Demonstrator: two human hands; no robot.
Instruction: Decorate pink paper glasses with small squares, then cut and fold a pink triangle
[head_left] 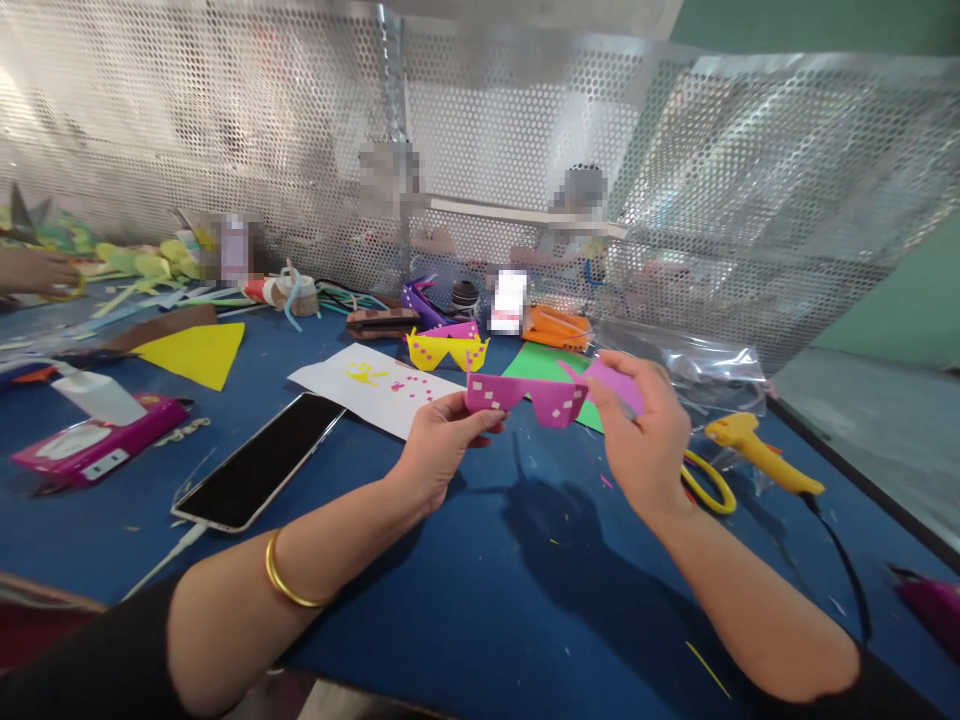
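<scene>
Pink craft-sheet glasses (561, 408) with small white squares stuck on them are held up over the table, front facing me. My left hand (457, 428) pinches their left end between thumb and fingers. At the right end, my right hand (646, 430) has its thumb and fingers closed about the corner and side arm; the exact contact is partly hidden. Yellow glasses (448, 352) with pink squares stand just beyond. A white sheet (322, 372) bearing yellow and pink bits lies behind my left hand. Behind the right are green (534, 362) and purple sheets (619, 388).
On the blue table (465, 620) at right lie a yellow glue gun (765, 455) with a cord and a yellow looped handle (712, 482). At left are a charging phone (259, 465) and a magenta power strip (154, 425). A perforated metal screen (495, 130) stands behind.
</scene>
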